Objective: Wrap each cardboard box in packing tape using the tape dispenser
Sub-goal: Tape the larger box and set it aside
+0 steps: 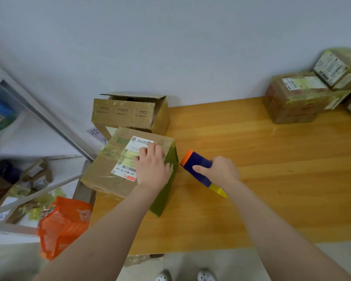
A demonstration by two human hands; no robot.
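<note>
Head view: looks down over both bare forearms onto a wooden table (272, 179) that stands against a pale wall.
cardboard box (105, 169): sits at the table's left edge, its near-left corner overhanging; white shipping labels on top, greenish tape down its right side.
left hand (152, 165): lies palm-down on the box top, fingers loosely bent over a label and pressing on it, not clasping anything.
tape dispenser (197, 166): blue body with an orange end and a yellow end, just beside the box's right side, orange end towards the box; whether it touches the table cannot be told.
right hand (221, 171): wrapped round the dispenser's blue body, thumb along the near side.
open box (130, 112): behind the labelled box at the table's far left corner, flaps up.
taped boxes (296, 98): stacked at the far right corner.
orange bag (63, 224): left of the table, below its edge.
metal shelf (18, 94): further left, holding parcels.
</note>
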